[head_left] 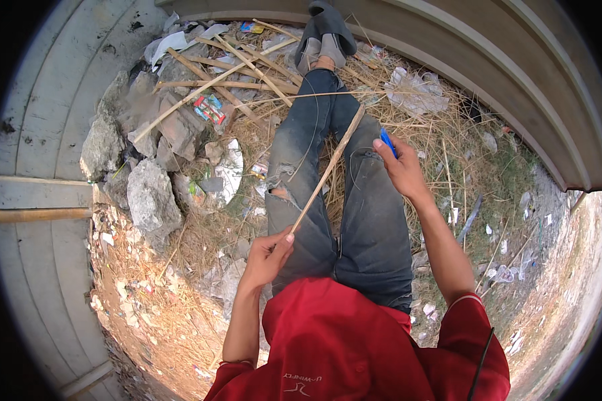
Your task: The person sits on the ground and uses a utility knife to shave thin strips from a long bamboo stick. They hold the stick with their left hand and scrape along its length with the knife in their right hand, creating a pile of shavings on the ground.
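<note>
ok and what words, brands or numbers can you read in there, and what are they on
I won't copy printed wording, but here is where it stands:
Red shirt: small pale lettering with a logo, upside down in this view.
Multicoloured wrapper by the rocks: print too small to read.
Stick in the left hand, blue object in the right hand: no text that I can make out.

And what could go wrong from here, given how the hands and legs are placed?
If the blue tool in the right hand has an edge, which I can't make out, a slip might catch the nearby knee through the torn trousers. The thin stick could swing, since only the left hand grips it, near one end.
</note>
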A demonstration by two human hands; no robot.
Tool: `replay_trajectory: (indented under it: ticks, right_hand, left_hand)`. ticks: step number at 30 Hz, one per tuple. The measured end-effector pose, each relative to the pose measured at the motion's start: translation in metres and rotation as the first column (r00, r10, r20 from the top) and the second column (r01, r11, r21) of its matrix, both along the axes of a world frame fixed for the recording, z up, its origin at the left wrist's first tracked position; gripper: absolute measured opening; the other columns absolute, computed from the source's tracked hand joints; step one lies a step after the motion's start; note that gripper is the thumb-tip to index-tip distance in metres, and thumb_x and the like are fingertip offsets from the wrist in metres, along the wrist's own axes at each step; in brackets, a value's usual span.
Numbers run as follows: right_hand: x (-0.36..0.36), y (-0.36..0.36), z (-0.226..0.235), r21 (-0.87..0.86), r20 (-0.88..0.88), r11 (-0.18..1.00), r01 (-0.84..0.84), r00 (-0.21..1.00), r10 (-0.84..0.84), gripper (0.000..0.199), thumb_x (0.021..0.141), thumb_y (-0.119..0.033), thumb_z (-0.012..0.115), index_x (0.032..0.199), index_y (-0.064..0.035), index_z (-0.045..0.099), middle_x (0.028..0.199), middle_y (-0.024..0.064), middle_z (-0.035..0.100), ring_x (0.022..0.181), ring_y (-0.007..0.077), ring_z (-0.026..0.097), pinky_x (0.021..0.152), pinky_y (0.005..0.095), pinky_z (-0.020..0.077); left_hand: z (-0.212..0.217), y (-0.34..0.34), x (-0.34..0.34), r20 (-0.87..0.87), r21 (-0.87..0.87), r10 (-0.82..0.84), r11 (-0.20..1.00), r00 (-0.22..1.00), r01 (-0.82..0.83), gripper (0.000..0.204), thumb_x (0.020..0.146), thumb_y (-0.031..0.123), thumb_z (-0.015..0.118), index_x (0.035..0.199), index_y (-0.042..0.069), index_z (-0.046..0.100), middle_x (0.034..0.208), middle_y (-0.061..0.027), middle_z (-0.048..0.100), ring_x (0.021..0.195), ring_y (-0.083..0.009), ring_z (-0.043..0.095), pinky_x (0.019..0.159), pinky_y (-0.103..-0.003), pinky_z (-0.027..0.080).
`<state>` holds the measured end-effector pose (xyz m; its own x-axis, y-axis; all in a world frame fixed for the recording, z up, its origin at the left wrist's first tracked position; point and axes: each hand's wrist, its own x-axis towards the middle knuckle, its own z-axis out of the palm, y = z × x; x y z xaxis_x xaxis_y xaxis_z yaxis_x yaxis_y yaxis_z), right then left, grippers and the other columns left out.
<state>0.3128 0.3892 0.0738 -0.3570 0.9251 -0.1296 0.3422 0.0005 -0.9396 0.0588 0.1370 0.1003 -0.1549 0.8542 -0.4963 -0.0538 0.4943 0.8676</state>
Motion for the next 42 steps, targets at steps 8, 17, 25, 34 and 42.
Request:
replay_trajectory:
  ticks: [8, 17, 25, 34, 42]
  right_hand:
    - [-0.030, -0.031, 0.017, 0.114, -0.037, 0.990, -0.079, 0.996, 0.084, 0.045, 0.101, -0.044, 0.064, 0.087, -0.0018, 0.065, 0.065, 0.0066, 0.053, 0.060, 0.0182, 0.048, 0.058, 0.0366, 0.0398]
    - [-0.054, -0.098, 0.042, 0.088, 0.462, 0.870, -0.485, 0.794, 0.396, 0.053, 0.100, -0.050, 0.058, 0.084, -0.0010, 0.069, 0.072, 0.0264, 0.068, 0.073, 0.0478, 0.068, 0.068, 0.0558, 0.0532]
    - [-0.045, -0.097, 0.026, 0.098, 0.514, 0.818, -0.567, 0.733, 0.446, 0.057, 0.100, -0.055, 0.057, 0.088, -0.0019, 0.072, 0.071, 0.0237, 0.069, 0.073, 0.0463, 0.069, 0.066, 0.0557, 0.0542]
    - [-0.050, -0.099, 0.021, 0.125, 0.507, 0.795, -0.594, 0.727, 0.463, 0.057, 0.101, -0.058, 0.056, 0.087, -0.0043, 0.072, 0.066, 0.0245, 0.066, 0.071, 0.0465, 0.068, 0.064, 0.0533, 0.0534]
    - [-0.055, -0.054, 0.021, 0.067, 0.502, 0.925, -0.375, 0.814, 0.294, 0.062, 0.101, -0.059, 0.054, 0.089, -0.0016, 0.074, 0.073, 0.0249, 0.070, 0.075, 0.0454, 0.070, 0.069, 0.0537, 0.0555]
  left_hand:
    - [0.012, 0.011, -0.008, 0.035, -0.037, -0.013, 0.999, 0.999, 0.014, 0.038, 0.106, 0.022, 0.062, 0.134, -0.004, 0.066, 0.068, 0.0065, 0.050, 0.058, -0.0012, 0.040, 0.052, -0.020, 0.031]
    - [0.004, 0.015, 0.001, 0.033, -0.078, 0.037, 0.996, 0.999, -0.034, 0.038, 0.107, 0.023, 0.060, 0.131, -0.005, 0.067, 0.064, 0.0067, 0.049, 0.056, -0.0007, 0.041, 0.050, -0.021, 0.030]
    - [-0.006, -0.008, 0.004, 0.132, -0.090, 0.027, 0.996, 0.991, -0.015, 0.044, 0.108, 0.029, 0.057, 0.132, -0.008, 0.063, 0.065, 0.0042, 0.045, 0.050, -0.0028, 0.035, 0.044, -0.022, 0.025]
    - [-0.003, -0.004, 0.006, 0.121, -0.124, 0.051, 0.992, 0.991, -0.036, 0.044, 0.108, 0.029, 0.057, 0.133, -0.007, 0.063, 0.065, 0.0043, 0.045, 0.049, -0.0031, 0.034, 0.044, -0.022, 0.026]
    - [-0.015, -0.010, 0.003, -0.043, -0.022, 0.037, 0.999, 0.998, -0.038, 0.036, 0.107, 0.024, 0.059, 0.126, -0.005, 0.070, 0.065, 0.0074, 0.046, 0.059, -0.0013, 0.037, 0.053, -0.023, 0.031]
